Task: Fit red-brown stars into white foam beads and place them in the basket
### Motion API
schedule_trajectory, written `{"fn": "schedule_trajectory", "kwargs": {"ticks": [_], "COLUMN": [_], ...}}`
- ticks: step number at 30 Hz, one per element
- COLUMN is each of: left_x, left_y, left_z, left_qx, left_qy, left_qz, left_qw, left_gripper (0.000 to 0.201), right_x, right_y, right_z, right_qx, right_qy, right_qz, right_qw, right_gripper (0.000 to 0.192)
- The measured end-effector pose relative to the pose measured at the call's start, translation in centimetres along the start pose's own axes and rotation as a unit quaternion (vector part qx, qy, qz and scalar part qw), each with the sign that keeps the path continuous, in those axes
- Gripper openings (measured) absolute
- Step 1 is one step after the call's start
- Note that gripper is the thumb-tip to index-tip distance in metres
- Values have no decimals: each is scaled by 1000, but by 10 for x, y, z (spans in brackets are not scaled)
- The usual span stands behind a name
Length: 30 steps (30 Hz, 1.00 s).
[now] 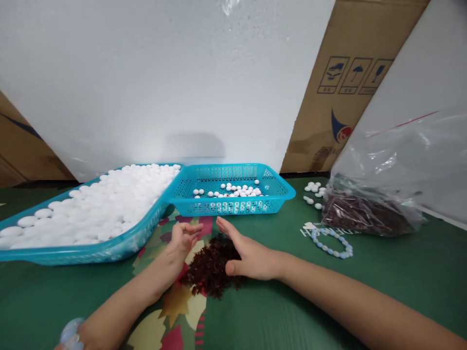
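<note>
Between left grip (179, 245) and right (253, 257), flakes (211, 267).

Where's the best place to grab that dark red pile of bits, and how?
Probably low at its base, scooping from left and right at once: the dark red pile is a loose, ragged mound on the green tabletop, so a top pinch would likely shed bits.

The counter (255, 325) is green, with a printed strip (146, 334) of stars and patches running beneath the left grip (181, 241). A pile of dark red-brown shreds (211, 267) lies between that and the right grip (253, 257). Left of the left grip stands a large blue basket (120, 252); ahead of both, a smaller blue basket (233, 208). Right of the right grip lie a beaded bracelet (330, 251), loose white balls (314, 187) and a clear bag (368, 214).
</note>
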<state>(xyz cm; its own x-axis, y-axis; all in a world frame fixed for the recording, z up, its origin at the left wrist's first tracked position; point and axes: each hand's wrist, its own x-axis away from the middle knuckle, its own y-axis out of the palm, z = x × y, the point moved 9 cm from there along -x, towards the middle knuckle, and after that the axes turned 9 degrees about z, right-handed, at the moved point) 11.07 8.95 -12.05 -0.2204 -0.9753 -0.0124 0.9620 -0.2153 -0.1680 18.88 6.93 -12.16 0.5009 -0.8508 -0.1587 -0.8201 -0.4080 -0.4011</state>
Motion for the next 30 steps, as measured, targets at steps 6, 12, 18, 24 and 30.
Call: {"fn": "schedule_trajectory", "kwargs": {"ticks": [6,12,18,24,30], "left_x": [-1,6,15,12,9], "left_y": [-14,-27,-17,-11,-8], "left_z": [-1,5,5,-5,-10], "left_qx": [-62,-177,-198,-237,-260], "left_qy": [-43,-81,-98,-82,-72], "left_qz": [26,-15,-95,-86,-66], "left_qw": [997,981,971,964,961], "left_gripper": [45,20,13,15,17], "right_x": [-3,-4,-4,0,2], "right_y": [-3,-8,-6,-1,2], "right_z": [-1,-2,-2,-6,-10], "right_qx": [-97,-165,-198,-200,-189], "right_qy": [12,39,49,53,49], "right_qz": [14,41,53,41,30], "right_qw": [995,985,978,977,980], "right_gripper": [102,97,99,100,91]}}
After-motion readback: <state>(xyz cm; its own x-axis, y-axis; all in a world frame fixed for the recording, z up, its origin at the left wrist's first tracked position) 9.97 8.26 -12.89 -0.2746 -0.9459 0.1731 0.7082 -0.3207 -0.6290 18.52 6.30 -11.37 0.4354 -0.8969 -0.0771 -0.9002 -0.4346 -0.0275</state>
